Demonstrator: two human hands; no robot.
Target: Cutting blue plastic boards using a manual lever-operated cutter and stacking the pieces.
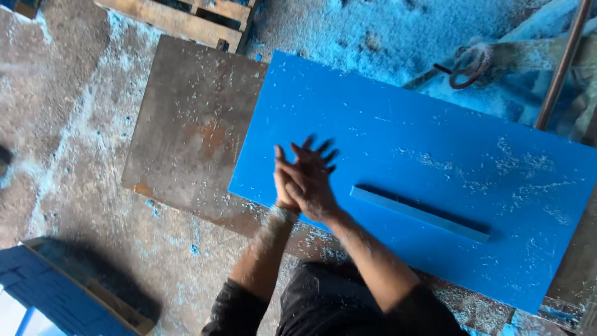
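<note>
Blue shavings are littering the workshop floor point(81, 124) while the left hand point(285, 186) and right hand point(314, 180) are pressing palm to palm, gripping nothing, above the blue board point(435, 130), its cut-off blue strip point(420, 213) lying loose just beside them.

From my feed, the concrete floor point(68, 155) is grey and dusted with pale blue shavings, thickest toward the top. A wooden pallet point(186, 18) sits at the upper edge. A rusty metal plate point(186, 124) serves as the table. Blue stacked material in a wooden frame point(56, 292) fills the lower left. Daylight casts hard shadows.
</note>
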